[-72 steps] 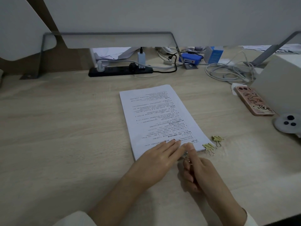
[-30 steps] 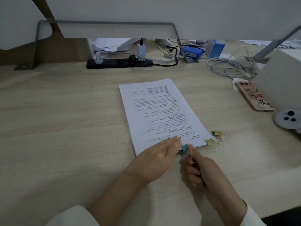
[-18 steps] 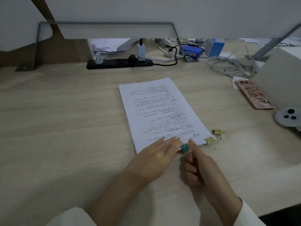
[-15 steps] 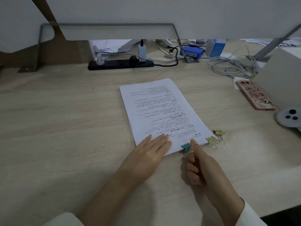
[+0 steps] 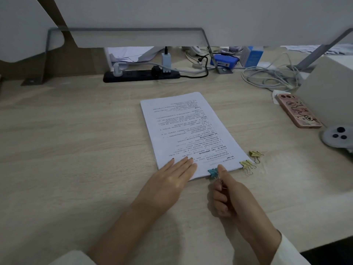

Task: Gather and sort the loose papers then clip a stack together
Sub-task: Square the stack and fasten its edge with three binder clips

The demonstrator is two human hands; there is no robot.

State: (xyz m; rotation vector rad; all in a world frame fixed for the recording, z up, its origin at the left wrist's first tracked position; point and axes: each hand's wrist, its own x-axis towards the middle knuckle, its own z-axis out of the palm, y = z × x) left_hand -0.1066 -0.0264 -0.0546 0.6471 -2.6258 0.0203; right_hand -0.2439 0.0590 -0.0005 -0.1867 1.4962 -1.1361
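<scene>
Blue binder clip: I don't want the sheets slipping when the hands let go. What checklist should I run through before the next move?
1. Edges of the paper stack squared: ok.
2. Flat left hand presses the stack's near edge: ok.
3. The blue binder clip sits on that edge: ok.
4. Clip bites every sheet: cannot tell.
5. The right hand pinches the clip's wire handle: ok.
</scene>
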